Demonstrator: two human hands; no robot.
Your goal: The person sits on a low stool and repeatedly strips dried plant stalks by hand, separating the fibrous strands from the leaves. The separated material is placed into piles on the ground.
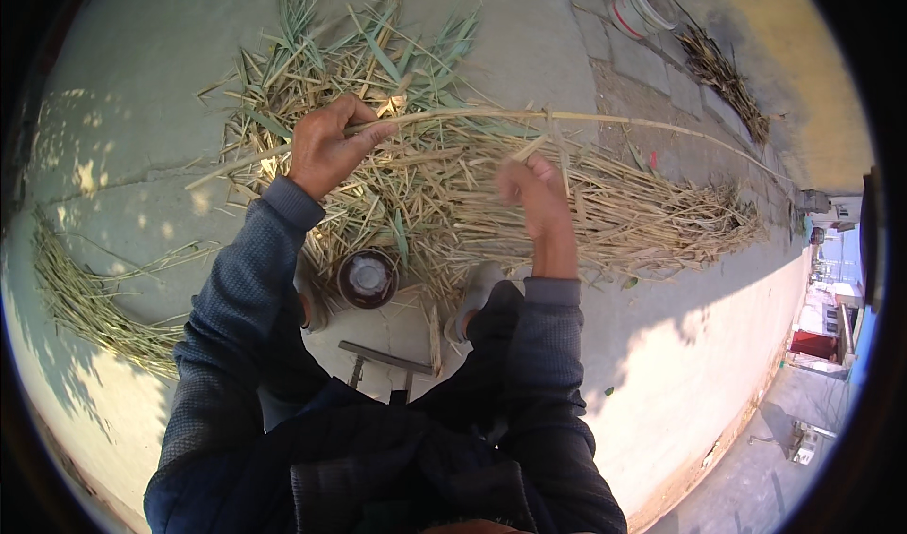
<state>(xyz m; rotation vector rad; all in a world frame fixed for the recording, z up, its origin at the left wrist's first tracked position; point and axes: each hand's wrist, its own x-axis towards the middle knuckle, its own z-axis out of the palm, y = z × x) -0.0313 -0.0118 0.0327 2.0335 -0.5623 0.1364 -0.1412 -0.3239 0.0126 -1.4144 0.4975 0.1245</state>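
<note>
A long, pale reed stalk (624,120) stretches from left of my body far out to the right, above a spread of cut stalks. My left hand (333,145) pinches it between thumb and fingers near its left part. My right hand (535,192) is lower and to the right, its fingers curled and smeared by motion. A short strip of dry leaf (532,147) sticks up from those fingers. Beside it, another thin dry strip (559,146) hangs down from the stalk. Under both hands lies a heap of dry and green stripped leaves (378,180).
A bundle of stalks (652,208) lies to the right, and a greener bundle (104,312) at the left. Between my feet stand a dark round container (368,279) and a metal bar (387,355). A white bucket (644,8) and dark twigs (723,76) are at the far right.
</note>
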